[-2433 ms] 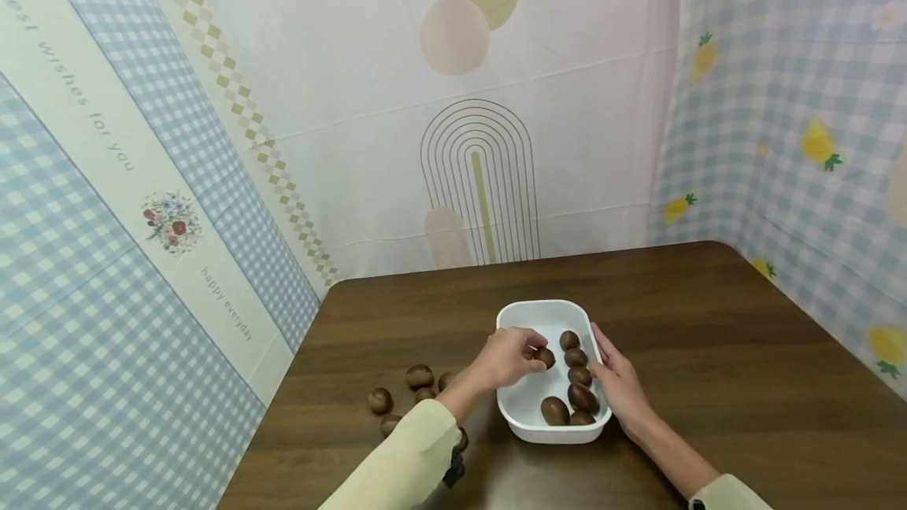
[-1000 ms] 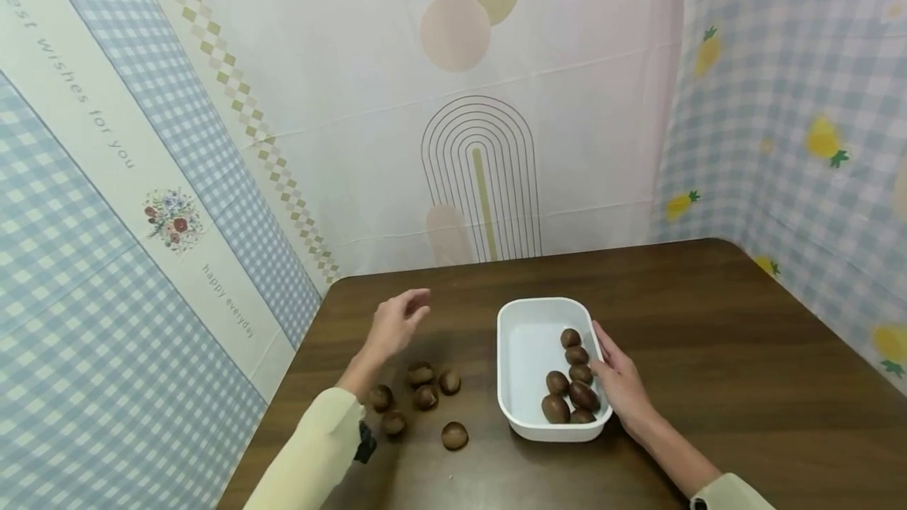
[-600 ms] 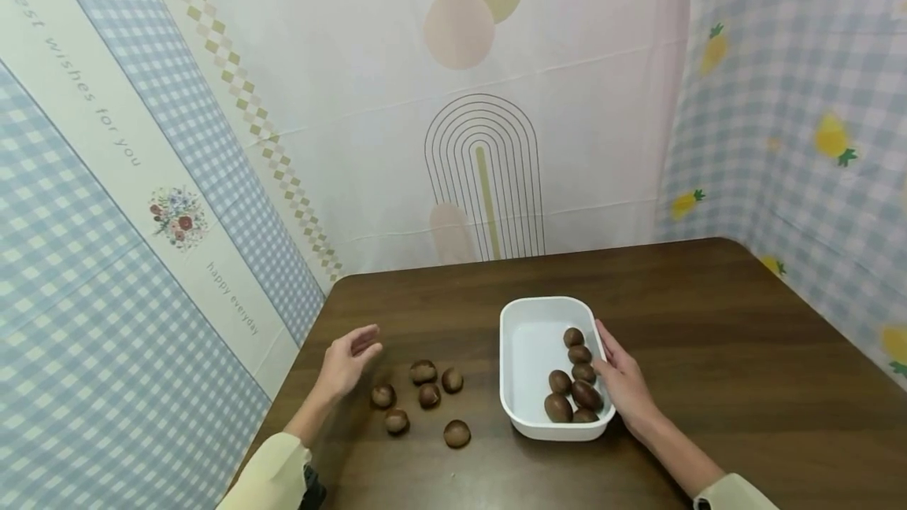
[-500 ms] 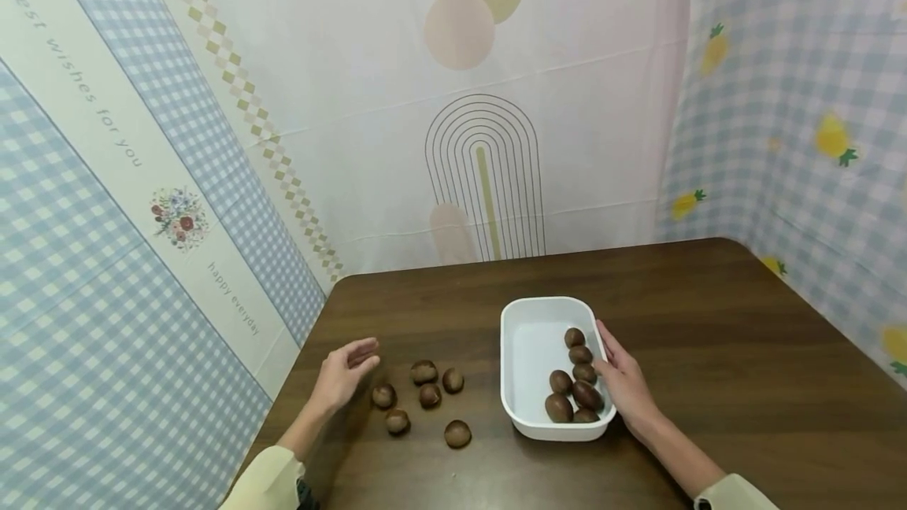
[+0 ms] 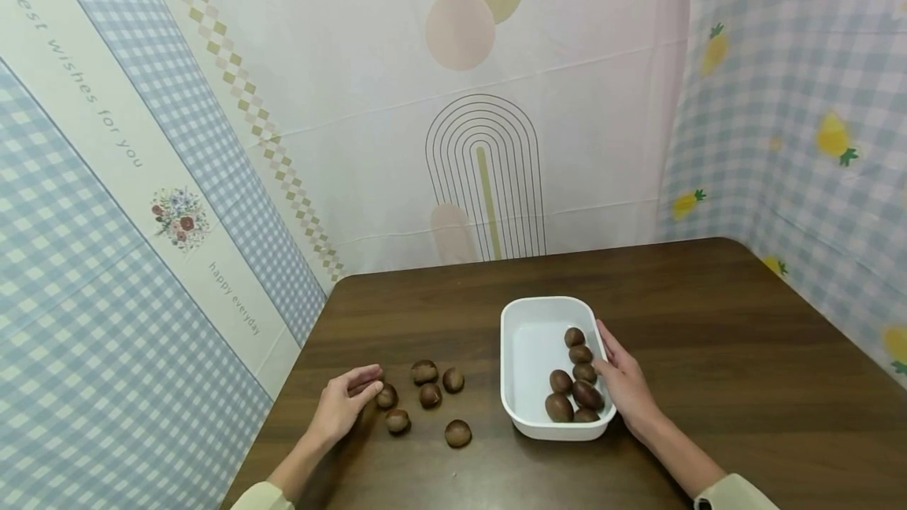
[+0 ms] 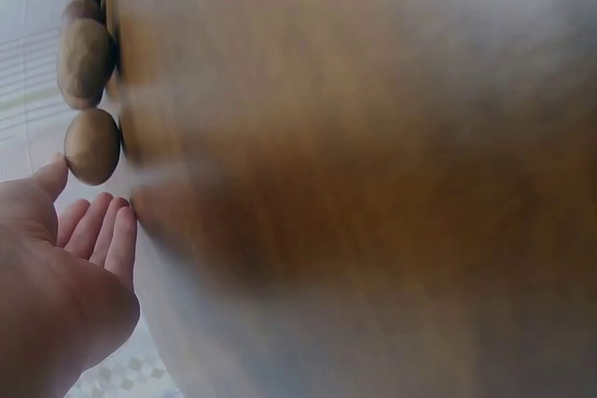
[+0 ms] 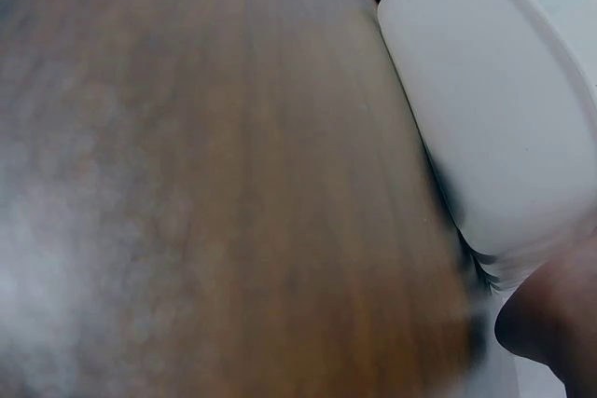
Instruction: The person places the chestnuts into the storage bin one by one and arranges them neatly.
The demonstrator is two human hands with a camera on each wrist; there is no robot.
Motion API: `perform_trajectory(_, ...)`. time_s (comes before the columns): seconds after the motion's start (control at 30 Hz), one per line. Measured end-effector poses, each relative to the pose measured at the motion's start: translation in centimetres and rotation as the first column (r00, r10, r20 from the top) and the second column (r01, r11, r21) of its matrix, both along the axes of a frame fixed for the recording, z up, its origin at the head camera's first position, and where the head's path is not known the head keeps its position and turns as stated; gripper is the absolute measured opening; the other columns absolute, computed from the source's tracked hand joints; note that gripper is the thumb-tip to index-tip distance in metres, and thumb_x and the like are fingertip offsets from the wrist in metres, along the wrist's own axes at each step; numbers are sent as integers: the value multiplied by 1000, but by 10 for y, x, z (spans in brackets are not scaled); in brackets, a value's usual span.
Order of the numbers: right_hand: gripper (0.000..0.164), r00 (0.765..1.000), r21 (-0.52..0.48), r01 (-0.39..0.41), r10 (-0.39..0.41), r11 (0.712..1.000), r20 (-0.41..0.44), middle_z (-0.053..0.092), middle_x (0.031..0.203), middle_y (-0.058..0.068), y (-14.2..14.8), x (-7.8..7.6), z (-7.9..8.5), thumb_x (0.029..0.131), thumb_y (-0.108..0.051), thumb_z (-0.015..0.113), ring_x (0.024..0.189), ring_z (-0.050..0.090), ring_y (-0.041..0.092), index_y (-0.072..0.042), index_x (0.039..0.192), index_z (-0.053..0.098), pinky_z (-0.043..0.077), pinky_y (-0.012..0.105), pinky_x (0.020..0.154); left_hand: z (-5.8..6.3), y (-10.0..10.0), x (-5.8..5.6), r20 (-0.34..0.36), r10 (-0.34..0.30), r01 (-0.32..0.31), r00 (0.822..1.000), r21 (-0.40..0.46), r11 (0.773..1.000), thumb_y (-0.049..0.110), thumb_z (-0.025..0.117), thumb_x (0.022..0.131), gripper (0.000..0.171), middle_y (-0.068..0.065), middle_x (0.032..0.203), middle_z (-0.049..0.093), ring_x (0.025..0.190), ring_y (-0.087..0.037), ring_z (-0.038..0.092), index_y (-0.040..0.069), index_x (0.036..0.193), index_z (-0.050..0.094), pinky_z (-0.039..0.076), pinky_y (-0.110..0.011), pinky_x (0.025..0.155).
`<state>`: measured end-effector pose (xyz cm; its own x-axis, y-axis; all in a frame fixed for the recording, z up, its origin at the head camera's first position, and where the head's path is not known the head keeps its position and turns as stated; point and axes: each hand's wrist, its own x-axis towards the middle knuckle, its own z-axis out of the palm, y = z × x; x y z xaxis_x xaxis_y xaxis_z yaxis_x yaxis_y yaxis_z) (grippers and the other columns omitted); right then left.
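At the left of the table, my left hand has its thumb and relaxed fingers parted beside the leftmost brown chestnut. In the left wrist view the thumb tip sits right against or very near that chestnut, and the fingers reach out straight below it. Several more chestnuts lie loose to its right. My right hand grips the right side of a white rectangular container, thumb at the rim. Inside, several chestnuts line the right wall and near right corner.
The dark brown wooden table extends beyond the container to the right and back. One chestnut lies apart, nearer the front. Printed cloth hangings border the table's left, back and right edges.
My left hand has let go of a chestnut inside the container, swung left across the table and lowered to the leftmost loose chestnut. My right hand keeps its grip on the container.
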<state>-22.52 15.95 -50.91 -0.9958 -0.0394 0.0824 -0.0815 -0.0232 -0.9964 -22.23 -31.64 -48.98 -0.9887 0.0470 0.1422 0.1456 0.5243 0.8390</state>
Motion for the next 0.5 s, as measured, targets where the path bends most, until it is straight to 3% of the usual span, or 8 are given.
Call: perform_trajectory(0.5, 70, 1000, 12, 3, -3, 1000, 3, 16, 175, 17, 0, 0, 0, 107, 5, 38, 157, 22, 35, -11, 171, 14, 36, 0, 94, -4, 5, 17, 14, -20, 19, 1000, 61, 998, 5, 79, 96, 38, -18, 130, 72, 122, -34, 69, -6, 131, 69, 57, -32, 100)
